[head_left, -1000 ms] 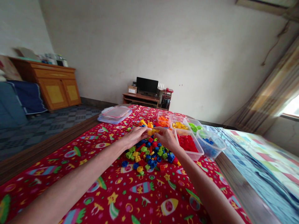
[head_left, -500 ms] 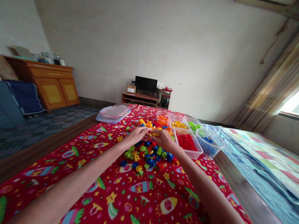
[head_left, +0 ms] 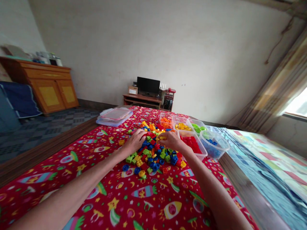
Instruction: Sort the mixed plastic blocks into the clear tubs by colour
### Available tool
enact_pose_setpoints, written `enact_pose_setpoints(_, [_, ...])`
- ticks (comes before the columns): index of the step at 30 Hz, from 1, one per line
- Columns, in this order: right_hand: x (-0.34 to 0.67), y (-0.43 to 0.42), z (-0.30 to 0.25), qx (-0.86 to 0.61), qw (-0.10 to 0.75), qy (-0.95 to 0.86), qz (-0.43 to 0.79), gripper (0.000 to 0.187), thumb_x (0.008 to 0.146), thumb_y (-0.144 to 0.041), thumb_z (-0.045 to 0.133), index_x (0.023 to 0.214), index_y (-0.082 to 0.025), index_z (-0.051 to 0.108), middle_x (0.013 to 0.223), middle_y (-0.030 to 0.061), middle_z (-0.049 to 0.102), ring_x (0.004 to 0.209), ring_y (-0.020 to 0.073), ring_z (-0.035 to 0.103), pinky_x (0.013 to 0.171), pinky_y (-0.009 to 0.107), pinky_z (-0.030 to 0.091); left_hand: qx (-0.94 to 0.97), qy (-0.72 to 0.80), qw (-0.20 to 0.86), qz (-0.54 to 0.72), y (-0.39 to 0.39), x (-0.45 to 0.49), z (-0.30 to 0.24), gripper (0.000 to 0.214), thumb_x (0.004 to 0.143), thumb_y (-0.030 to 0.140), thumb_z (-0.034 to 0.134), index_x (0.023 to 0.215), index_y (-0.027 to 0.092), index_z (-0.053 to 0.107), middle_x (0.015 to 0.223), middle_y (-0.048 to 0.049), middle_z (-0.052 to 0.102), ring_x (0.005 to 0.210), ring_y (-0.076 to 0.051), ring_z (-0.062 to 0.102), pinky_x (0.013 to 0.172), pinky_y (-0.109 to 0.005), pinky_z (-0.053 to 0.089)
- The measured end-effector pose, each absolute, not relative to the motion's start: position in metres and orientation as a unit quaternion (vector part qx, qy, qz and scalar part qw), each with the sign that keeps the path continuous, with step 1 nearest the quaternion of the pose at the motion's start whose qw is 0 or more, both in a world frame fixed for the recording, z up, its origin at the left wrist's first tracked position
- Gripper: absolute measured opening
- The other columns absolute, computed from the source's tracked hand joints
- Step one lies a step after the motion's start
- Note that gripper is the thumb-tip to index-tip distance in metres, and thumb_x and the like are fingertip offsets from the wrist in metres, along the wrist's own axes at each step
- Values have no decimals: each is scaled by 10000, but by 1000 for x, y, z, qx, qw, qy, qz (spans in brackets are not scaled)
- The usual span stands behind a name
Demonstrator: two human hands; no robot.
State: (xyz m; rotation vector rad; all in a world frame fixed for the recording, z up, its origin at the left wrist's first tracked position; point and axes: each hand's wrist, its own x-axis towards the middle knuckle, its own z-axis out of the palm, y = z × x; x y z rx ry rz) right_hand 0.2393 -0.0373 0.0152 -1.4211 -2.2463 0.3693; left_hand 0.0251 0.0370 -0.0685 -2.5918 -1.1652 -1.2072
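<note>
A heap of toy building bricks (head_left: 153, 156) in red, blue, green, yellow and orange lies on a red patterned cloth. At the heap's left side is my left hand (head_left: 134, 141), its fingers curled down together against the bricks; what is under the fingertips is hidden. My right hand (head_left: 172, 141) hovers over the right part of the heap, thumb and fingers closed around a yellow brick (head_left: 162, 138). Just beyond it stands a clear box of red bricks (head_left: 191, 144).
More clear containers hold sorted bricks: orange bricks (head_left: 165, 120), yellow bricks (head_left: 183, 126), green bricks (head_left: 198, 128), and a round tub (head_left: 216, 148) with blue ones. Stacked plastic lids (head_left: 114, 116) lie at the far left. A bed (head_left: 271, 166) adjoins on the right.
My hands, close together over the heap before, have moved apart. The left went down and left onto the bricks; the right shifted slightly right, still with yellow in its fingers.
</note>
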Motion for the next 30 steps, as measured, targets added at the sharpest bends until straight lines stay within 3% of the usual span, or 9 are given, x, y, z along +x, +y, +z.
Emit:
enact_pose_setpoints(7, [284, -20, 28, -521, 290, -782, 181, 176, 785, -256, 573, 785, -129, 694, 586, -3, 618, 481, 84, 539, 472, 174, 390, -844, -379, 16, -379, 36, 22, -69, 323, 915, 267, 351, 1079, 165, 610, 1077, -104, 570, 1046, -235, 556, 942, -400, 469])
enact_pose_setpoints(12, [325, 28, 44, -638, 278, -715, 64, 168, 775, -203, 559, 732, -107, 690, 619, 38, 660, 520, 102, 596, 481, 167, 412, -841, -385, 16, -380, 30, 24, -68, 317, 917, 260, 356, 1095, 174, 604, 1077, -97, 563, 1037, -232, 558, 928, -386, 476])
enact_pose_setpoints(17, [347, 70, 51, -720, 279, -636, -10, 281, 803, -272, 587, 983, -84, 692, 787, 105, 714, 748, 187, 682, 677, 251, 505, -837, -389, 27, -384, 30, 24, -70, 312, 925, 256, 347, 1087, 180, 602, 1090, -95, 556, 1039, -225, 559, 933, -381, 475])
enact_pose_setpoints(21, [348, 76, 54, -708, 304, -634, -62, 342, 810, -314, 597, 1071, -110, 683, 994, 144, 713, 991, 237, 651, 885, 329, 476, -837, -395, 25, -379, 29, 24, -71, 321, 921, 251, 343, 1090, 168, 603, 1099, -108, 553, 1028, -238, 564, 913, -395, 491])
enact_pose_setpoints(30, [313, 18, 53, -627, 408, -664, -10, 295, 819, -256, 504, 994, -151, 716, 793, 70, 733, 738, 165, 684, 712, 258, 502, -836, -388, 29, -386, 30, 24, -70, 311, 918, 252, 350, 1078, 175, 605, 1078, -97, 555, 1034, -231, 556, 941, -394, 478])
